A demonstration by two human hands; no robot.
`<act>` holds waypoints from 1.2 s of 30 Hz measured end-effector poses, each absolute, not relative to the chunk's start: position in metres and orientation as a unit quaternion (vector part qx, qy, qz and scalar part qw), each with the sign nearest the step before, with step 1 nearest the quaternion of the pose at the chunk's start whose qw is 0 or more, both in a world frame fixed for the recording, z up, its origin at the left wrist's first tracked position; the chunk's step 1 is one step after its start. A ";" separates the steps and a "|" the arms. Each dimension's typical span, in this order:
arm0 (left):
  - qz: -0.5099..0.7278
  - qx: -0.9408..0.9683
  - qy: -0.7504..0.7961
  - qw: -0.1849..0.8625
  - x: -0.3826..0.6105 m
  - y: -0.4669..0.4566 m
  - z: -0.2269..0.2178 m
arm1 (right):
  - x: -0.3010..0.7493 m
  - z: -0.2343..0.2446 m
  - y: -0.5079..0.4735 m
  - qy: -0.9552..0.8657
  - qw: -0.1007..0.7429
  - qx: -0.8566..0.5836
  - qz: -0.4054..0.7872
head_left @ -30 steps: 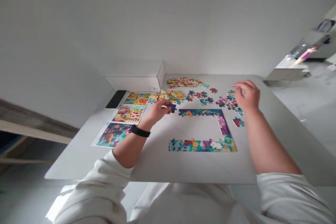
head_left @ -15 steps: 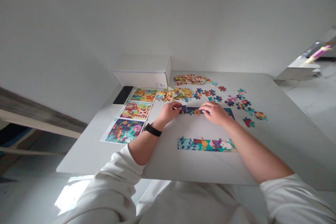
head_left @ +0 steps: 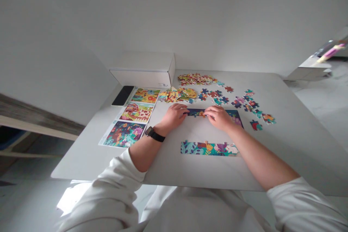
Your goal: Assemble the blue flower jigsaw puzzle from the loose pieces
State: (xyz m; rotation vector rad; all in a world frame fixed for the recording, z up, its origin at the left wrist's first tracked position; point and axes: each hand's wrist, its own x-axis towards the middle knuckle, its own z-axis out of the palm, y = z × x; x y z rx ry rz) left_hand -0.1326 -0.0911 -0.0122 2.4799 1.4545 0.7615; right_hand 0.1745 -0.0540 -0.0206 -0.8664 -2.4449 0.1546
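A dark blue strip of joined jigsaw puzzle pieces lies across the middle of the table. My left hand has its fingers closed at the left end of this strip, on the end puzzle piece, which the fingers partly cover. Curled over the strip's middle, my right hand presses thumb and fingertips on it and hides part of it. Nearer me lies a second joined strip, teal with leaves and a white rabbit; my right forearm covers its right end.
Loose puzzle pieces are scattered beyond and right of my hands. Two piles, one yellowish and one reddish, sit farther back. At left are a picture sheet, a black phone and a white box.
The end piece at my left fingers was slightly out of line and now sits level with the dark strip. My right hand stays on the strip. The view has shifted slightly.
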 end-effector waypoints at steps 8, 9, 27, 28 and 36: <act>0.236 0.837 0.480 0.112 -0.125 -0.096 -0.009 | 0.172 -0.016 -0.059 -0.912 0.228 -0.331 0.077; 0.239 0.838 0.477 0.112 -0.125 -0.097 -0.008 | 0.172 -0.015 -0.058 -0.913 0.223 -0.331 0.085; 0.104 0.911 0.377 0.131 -0.107 -0.128 -0.008 | 0.317 0.033 -0.093 -0.867 0.064 -0.463 0.171; 0.109 0.911 0.376 0.131 -0.107 -0.127 -0.009 | 0.321 0.027 -0.101 -0.866 0.047 -0.467 0.172; 0.124 0.908 0.376 0.137 -0.094 -0.119 -0.019 | 0.339 0.022 -0.117 -0.864 0.050 -0.469 0.174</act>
